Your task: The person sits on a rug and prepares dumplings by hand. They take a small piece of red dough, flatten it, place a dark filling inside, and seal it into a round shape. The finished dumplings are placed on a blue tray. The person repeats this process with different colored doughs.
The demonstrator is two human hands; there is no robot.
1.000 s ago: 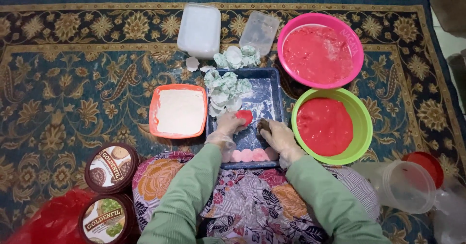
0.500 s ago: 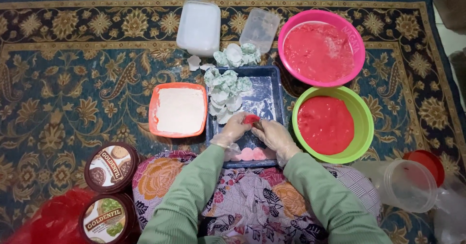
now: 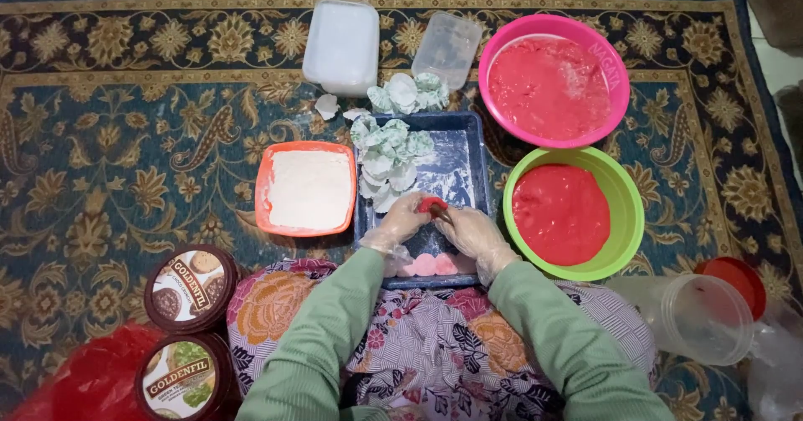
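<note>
Since a second ago, lifted off the blue tray (image 3: 477, 149) and brought together: left hand (image 3: 403, 220) and right hand (image 3: 471, 230), both pinching the red dough piece (image 3: 432, 205). Dough mostly hidden by gloved fingers, above tray centre. At 3 o'clock, green bowl (image 3: 629, 212); at 9 o'clock, orange flour dish (image 3: 263, 188).

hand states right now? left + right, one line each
Left hand: gloved, closed on the red dough piece over the blue tray.
Right hand: gloved, closed on the same red dough piece.
</note>
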